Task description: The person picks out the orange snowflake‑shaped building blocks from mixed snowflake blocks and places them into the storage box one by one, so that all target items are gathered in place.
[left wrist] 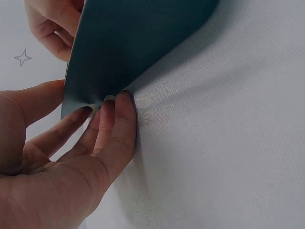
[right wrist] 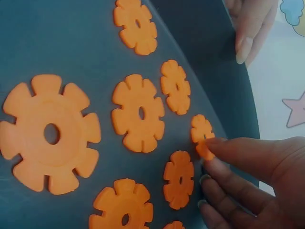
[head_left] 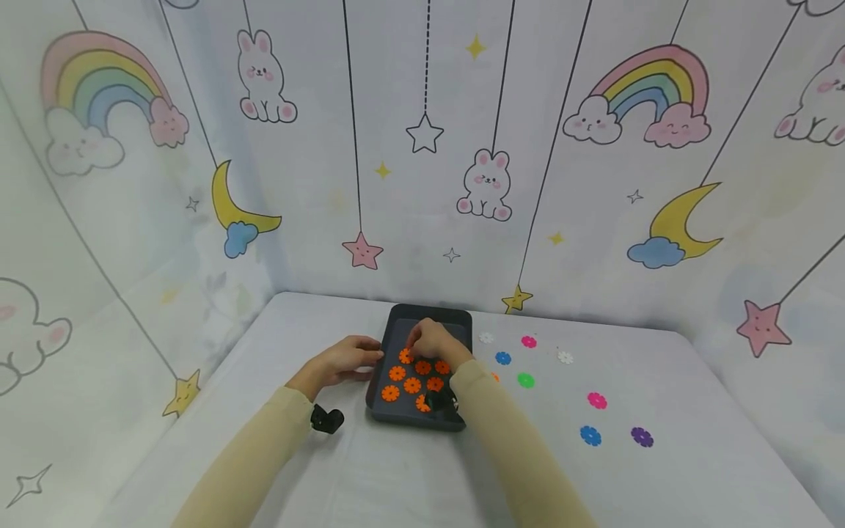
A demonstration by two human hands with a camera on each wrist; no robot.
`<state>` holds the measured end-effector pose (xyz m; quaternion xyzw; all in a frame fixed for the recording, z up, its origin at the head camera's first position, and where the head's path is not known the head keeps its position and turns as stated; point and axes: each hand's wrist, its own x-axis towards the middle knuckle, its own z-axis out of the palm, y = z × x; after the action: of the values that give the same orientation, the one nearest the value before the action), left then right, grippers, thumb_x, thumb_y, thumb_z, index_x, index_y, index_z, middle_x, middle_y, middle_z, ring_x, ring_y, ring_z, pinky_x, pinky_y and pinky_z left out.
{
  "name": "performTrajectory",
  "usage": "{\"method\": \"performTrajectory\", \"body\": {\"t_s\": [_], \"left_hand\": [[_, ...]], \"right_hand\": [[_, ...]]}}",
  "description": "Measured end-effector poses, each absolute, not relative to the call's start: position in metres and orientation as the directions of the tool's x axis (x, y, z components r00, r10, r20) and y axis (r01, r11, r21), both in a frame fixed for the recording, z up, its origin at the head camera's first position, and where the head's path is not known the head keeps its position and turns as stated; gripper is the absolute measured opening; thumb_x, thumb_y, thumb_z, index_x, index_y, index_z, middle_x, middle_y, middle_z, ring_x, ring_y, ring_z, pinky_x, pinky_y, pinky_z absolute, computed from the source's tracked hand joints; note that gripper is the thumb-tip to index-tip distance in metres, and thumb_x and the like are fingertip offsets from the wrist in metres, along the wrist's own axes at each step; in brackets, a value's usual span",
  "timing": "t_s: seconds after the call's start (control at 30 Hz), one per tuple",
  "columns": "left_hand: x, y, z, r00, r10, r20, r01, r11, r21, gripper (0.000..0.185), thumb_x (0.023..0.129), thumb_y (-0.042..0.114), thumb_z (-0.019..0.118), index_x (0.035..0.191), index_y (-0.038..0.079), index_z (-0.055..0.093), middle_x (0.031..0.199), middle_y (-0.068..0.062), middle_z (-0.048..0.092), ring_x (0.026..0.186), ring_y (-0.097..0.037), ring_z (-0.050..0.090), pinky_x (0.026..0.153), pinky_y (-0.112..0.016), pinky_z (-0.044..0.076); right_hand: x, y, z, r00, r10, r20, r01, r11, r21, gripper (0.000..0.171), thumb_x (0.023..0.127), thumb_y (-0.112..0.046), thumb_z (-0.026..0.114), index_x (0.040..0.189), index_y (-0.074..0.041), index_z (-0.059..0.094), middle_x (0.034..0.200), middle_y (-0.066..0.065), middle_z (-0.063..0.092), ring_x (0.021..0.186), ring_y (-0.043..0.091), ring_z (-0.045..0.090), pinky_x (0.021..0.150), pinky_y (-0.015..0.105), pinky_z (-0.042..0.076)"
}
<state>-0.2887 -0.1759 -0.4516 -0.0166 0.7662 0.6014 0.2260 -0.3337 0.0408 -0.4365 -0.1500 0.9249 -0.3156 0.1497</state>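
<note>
A dark grey tray [head_left: 416,420] holds several orange notched plastic discs [right wrist: 51,133], flat on its floor, each with a small centre hole. My right hand [head_left: 436,343] reaches over the far part of the tray. Its thumb and forefinger pinch one orange disc [right wrist: 202,136] near the tray's side wall, with the other fingers bent below it. My left hand [head_left: 345,359] is at the tray's left side. In the left wrist view, its fingertips [left wrist: 125,98] rest along the outside of the tray wall, with the thumb tip up near the rim.
Right of the tray, loose discs lie spread on the white cloth: blue [head_left: 590,435], purple [head_left: 642,437], pink [head_left: 597,400], green [head_left: 525,380] and white ones [head_left: 565,357]. An orange disc [head_left: 495,377] is partly hidden by my right sleeve. A patterned curtain [head_left: 422,183] hangs behind the table.
</note>
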Motion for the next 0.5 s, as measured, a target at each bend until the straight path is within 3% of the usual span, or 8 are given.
{"method": "performTrajectory", "body": {"t_s": [0.17,0.5], "left_hand": [[-0.289,-0.175,-0.452,-0.895,0.253,-0.367,-0.299,0.270,0.915,0.049,0.106,0.014,0.057,0.148,-0.005,0.044,0.145,-0.023,0.052,0.129,-0.036,0.056,0.099,-0.046,0.056],[-0.289,-0.176,-0.452,-0.895,0.244,-0.373,-0.308,0.267,0.913,0.050,0.105,0.014,0.058,0.149,-0.005,0.044,0.146,-0.023,0.052,0.129,-0.036,0.056,0.099,-0.045,0.056]], "right_hand": [[-0.334,0.046,-0.433,-0.913,-0.380,-0.148,-0.214,0.755,-0.620,0.036,0.089,-0.012,0.078,0.122,-0.006,0.068,0.125,0.013,0.066,0.110,0.030,0.064,0.091,0.042,0.057],[-0.329,0.080,-0.404,-0.883,-0.454,-0.114,-0.293,0.726,-0.622,0.045,0.091,-0.017,0.077,0.132,-0.004,0.064,0.125,0.018,0.066,0.107,0.030,0.064,0.087,0.042,0.058]]}}
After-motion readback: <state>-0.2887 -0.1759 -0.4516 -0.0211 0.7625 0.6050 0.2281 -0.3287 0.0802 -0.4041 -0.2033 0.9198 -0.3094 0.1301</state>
